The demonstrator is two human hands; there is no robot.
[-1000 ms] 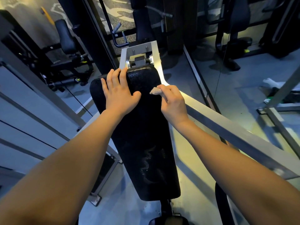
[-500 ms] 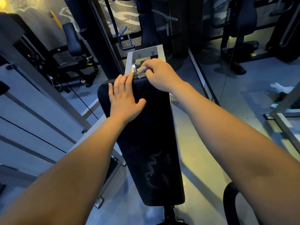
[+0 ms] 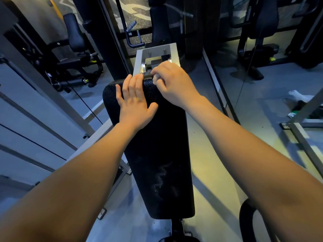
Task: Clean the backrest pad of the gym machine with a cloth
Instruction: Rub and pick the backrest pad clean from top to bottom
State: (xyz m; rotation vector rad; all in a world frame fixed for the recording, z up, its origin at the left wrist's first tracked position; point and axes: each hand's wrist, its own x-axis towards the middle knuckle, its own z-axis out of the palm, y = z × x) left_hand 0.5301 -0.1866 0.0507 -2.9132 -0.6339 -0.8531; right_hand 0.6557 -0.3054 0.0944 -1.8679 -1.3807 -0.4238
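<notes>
A long black backrest pad (image 3: 157,154) runs away from me down the middle of the view, with pale smears near its lower end. My left hand (image 3: 134,103) lies flat on the pad's upper left part, fingers straight. At the pad's top edge my right hand (image 3: 172,84) grips a small pale cloth (image 3: 156,78), of which only a bit shows under the fingers. The cloth touches the pad's top right corner.
A silver metal bracket (image 3: 155,53) with a bolt holds the pad's top. Grey frame bars (image 3: 304,142) run at the right and lower left. Other black gym machines (image 3: 75,49) stand behind. A white item (image 3: 298,97) lies on the floor at right.
My right hand with the cloth moved from the pad's right edge up to its top edge. The left hand has kept its place on the pad.
</notes>
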